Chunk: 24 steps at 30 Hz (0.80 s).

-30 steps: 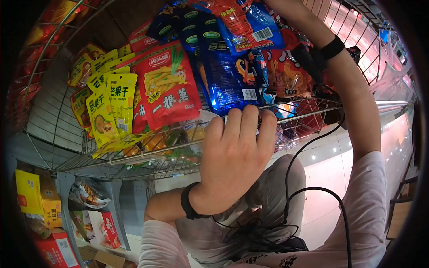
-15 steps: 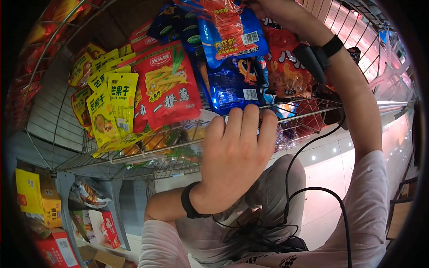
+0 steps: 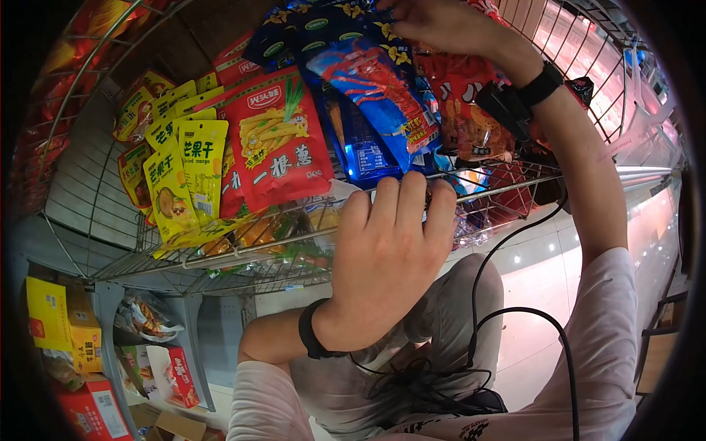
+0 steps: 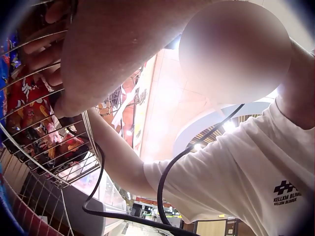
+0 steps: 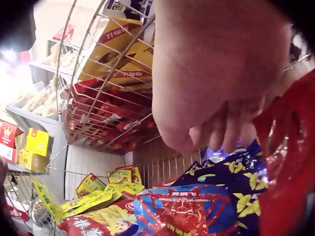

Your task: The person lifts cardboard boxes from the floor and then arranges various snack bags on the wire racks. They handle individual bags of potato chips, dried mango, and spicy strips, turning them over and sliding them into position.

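Observation:
In the head view my left hand (image 3: 390, 257) grips the front rail of a wire basket (image 3: 294, 242), fingers hooked over it. My right hand (image 3: 448, 29) reaches over the back of the basket, its fingers loosely bent above dark blue snack bags (image 3: 316, 26) with yellow bows. A blue snack bag with a red lobster picture (image 3: 379, 92) lies aslant on a shiny blue bag (image 3: 364, 154), apart from the right hand. The right wrist view shows this lobster bag (image 5: 184, 209) below the right hand (image 5: 216, 98), with nothing visible in the fingers.
Left of the lobster bag lean a red snack bag (image 3: 272, 140) and yellow dried mango packets (image 3: 198, 165). Red clear-fronted bags (image 3: 471, 110) stand to its right. A black cable (image 3: 478, 294) hangs before the basket. Boxes (image 3: 48, 316) sit on lower shelves at left.
The lobster bag has come down toward the front rail, turned aslant, and left the right hand. That hand has moved left over the dark blue bags. The left hand stays put.

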Available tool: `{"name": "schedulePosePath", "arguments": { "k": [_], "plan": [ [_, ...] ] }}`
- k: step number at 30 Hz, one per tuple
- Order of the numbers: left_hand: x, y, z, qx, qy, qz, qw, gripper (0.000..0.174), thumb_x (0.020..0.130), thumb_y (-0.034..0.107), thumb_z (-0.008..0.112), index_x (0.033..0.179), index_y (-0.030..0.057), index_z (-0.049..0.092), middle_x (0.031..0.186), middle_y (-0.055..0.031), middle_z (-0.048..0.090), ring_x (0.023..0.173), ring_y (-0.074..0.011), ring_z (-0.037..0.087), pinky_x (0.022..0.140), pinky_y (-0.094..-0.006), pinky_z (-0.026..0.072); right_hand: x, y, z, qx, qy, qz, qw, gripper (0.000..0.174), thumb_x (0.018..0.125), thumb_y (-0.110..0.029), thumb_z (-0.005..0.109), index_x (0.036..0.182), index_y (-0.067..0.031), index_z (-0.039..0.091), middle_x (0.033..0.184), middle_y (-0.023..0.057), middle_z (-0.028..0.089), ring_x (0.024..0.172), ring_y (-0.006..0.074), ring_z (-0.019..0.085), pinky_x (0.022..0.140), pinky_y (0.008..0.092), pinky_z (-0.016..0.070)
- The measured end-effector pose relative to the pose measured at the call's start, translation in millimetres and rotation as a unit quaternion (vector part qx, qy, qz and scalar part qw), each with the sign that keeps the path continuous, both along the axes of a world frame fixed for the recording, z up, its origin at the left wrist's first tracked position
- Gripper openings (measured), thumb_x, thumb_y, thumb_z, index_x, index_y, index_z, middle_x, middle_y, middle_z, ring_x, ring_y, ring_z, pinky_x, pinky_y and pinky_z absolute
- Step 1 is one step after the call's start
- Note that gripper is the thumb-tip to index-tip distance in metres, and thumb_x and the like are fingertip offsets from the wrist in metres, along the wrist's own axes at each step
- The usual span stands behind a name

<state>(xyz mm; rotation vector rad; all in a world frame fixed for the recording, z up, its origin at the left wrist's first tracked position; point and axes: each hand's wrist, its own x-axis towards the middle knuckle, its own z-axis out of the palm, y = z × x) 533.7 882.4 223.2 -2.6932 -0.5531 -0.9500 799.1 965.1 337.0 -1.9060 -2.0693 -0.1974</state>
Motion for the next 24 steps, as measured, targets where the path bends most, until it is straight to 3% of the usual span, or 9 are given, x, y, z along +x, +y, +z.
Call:
{"name": "schedulePosePath", "arguments": {
  "k": [2,4,5,7,8,12,18,24],
  "plan": [
    [-0.1,-0.1,0.2,0.001,0.001,-0.001,1.000,0.044,0.071,0.032,0.083,0.104,0.0120,0.063,0.087,-0.0044,0.052,0.080,-0.0217,0.054,0.069,-0.0372,0.0395,-13.9,-7.3,4.6,0.036,0.030,0.051,0.998,0.045,0.094,-0.035,0.062,0.123,-0.0006,0.066,0.126,0.0219,0.066,0.102,0.0322,0.067,0.093,0.0423,0.0524],
    [-0.1,-0.9,0.9,-0.002,0.003,0.003,1.000,0.044,0.070,0.032,0.083,0.104,0.0119,0.063,0.087,-0.0045,0.052,0.080,-0.0219,0.055,0.069,-0.0371,0.0397,-30.5,-13.4,14.5,-0.066,0.064,0.135,0.987,0.047,0.093,-0.036,0.065,0.127,-0.0035,0.066,0.128,0.0253,0.064,0.100,0.0315,0.068,0.091,0.0411,0.0534],
    [0.0,-0.9,1.2,-0.002,0.004,0.003,1.000,0.044,0.070,0.032,0.083,0.104,0.0119,0.063,0.087,-0.0045,0.052,0.080,-0.0219,0.055,0.069,-0.0371,0.0397,-31.9,-7.5,3.9,-0.066,0.065,0.135,0.986,0.047,0.093,-0.036,0.065,0.127,-0.0035,0.066,0.128,0.0253,0.064,0.100,0.0315,0.068,0.091,0.0411,0.0534],
    [0.7,-0.8,1.9,-0.006,0.004,0.001,1.000,0.045,0.069,0.032,0.083,0.104,0.0117,0.063,0.086,-0.0046,0.052,0.080,-0.0221,0.055,0.069,-0.0372,0.0400,-35.1,6.7,-29.6,0.050,0.015,0.250,0.967,0.027,0.092,-0.024,0.067,0.111,-0.0051,0.071,0.109,0.0101,0.069,0.095,0.0216,0.067,0.086,0.0350,0.0543],
    [1.1,-0.9,1.9,-0.006,0.005,0.001,1.000,0.045,0.069,0.032,0.083,0.104,0.0117,0.063,0.086,-0.0046,0.052,0.080,-0.0221,0.055,0.069,-0.0372,0.0400,-34.7,10.9,-35.5,0.002,0.006,0.255,0.967,0.030,0.094,-0.024,0.066,0.117,-0.0057,0.070,0.124,0.0114,0.064,0.107,0.0241,0.065,0.095,0.0375,0.0524],
    [1.9,-0.2,0.5,-0.003,-0.006,-0.002,1.000,0.045,0.069,0.032,0.083,0.103,0.0115,0.063,0.086,-0.0045,0.052,0.080,-0.0221,0.055,0.069,-0.0375,0.0405,-45.6,2.6,-48.0,-0.027,-0.040,0.222,0.974,0.034,0.092,-0.024,0.068,0.120,-0.0065,0.069,0.124,0.0095,0.065,0.120,0.0306,0.061,0.103,0.0421,0.0490],
    [1.0,-0.7,1.6,-0.004,-0.003,0.000,1.000,0.044,0.070,0.032,0.083,0.104,0.0116,0.063,0.087,-0.0046,0.052,0.081,-0.0220,0.055,0.070,-0.0373,0.0402,-34.8,4.5,-43.3,-0.021,-0.103,0.100,0.989,0.031,0.089,-0.025,0.068,0.113,-0.0057,0.073,0.121,0.0097,0.065,0.118,0.0302,0.062,0.101,0.0407,0.0499],
    [0.7,-0.2,-0.6,0.002,-0.001,0.002,1.000,0.043,0.071,0.032,0.082,0.104,0.0119,0.062,0.088,-0.0045,0.052,0.080,-0.0217,0.055,0.069,-0.0370,0.0396,-36.4,4.9,-46.3,-0.002,-0.115,0.083,0.990,0.028,0.087,-0.021,0.067,0.110,-0.0055,0.073,0.119,0.0112,0.065,0.116,0.0312,0.062,0.101,0.0421,0.0500]
  ]
}}
